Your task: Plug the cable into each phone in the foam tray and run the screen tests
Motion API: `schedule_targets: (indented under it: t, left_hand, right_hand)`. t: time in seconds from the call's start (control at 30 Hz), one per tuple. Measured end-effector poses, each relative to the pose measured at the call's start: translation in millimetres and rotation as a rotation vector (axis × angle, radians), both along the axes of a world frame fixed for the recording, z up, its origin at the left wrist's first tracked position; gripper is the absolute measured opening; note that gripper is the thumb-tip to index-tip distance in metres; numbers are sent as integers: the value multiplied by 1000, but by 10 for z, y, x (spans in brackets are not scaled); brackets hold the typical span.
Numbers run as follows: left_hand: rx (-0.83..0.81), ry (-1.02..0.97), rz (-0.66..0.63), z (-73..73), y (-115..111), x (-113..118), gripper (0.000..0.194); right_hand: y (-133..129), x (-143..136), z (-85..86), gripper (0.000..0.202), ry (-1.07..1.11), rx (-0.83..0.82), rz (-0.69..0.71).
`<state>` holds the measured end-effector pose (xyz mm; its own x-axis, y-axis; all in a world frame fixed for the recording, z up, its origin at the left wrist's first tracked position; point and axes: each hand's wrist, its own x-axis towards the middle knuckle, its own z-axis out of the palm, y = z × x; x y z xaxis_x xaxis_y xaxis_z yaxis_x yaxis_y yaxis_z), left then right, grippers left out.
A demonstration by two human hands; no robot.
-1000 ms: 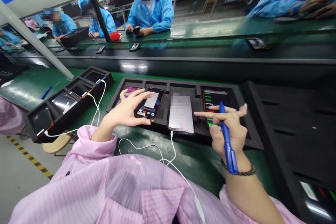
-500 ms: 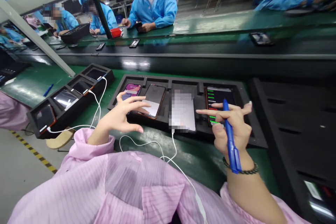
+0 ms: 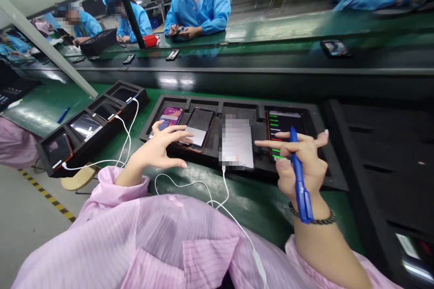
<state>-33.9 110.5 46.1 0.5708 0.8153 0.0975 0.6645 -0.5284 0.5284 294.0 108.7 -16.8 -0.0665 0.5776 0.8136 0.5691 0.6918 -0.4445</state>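
Observation:
My left hand (image 3: pixel 159 146) is spread open, palm down, its fingers over the lower part of a phone (image 3: pixel 205 119) with an orange edge. Whether the fingertips touch the glass I cannot tell. A blue pen (image 3: pixel 300 183) is held in my right hand (image 3: pixel 310 167), whose index finger stretches left to the edge of a phone with a pale screen (image 3: pixel 241 144). Under that hand lies a phone showing green and red text (image 3: pixel 288 119). At the left, a phone with a purple screen (image 3: pixel 173 115) is partly hidden by my left hand. All these phones lie in a black foam tray (image 3: pixel 315 119).
A white cable (image 3: pixel 226 189) runs from the pale-screen phone across my lap. On the left, a second black tray (image 3: pixel 79 151) holds several phones, some cabled. Another dark tray (image 3: pixel 379 140) lies right. Beyond runs a conveyor (image 3: pixel 244 61) with phones; people in blue work opposite.
My hands keep nearly the same pose, with the pen still in the right. Across the conveyor, a co-worker's raised hand has come down to the object in the other hand.

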Motion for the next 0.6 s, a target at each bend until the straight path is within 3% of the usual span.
schedule_targets:
  t: [0.23,0.4,0.5,0.6]
  left_hand:
    - [62,-47,-22,94,141,-33,90]
    - [-45,-15,-52,96,382,90,88]
    - [-85,124,1,100,490,196,89]
    - [-19,157,82,125,521,227,96]
  right_hand:
    - [6,3,-9,25,-4,6,5]
    - [16,9,-20,25,-3,37,0]
    - [11,4,-7,26,-3,31,-8]
    - [2,-3,11,28,0,20,-6]
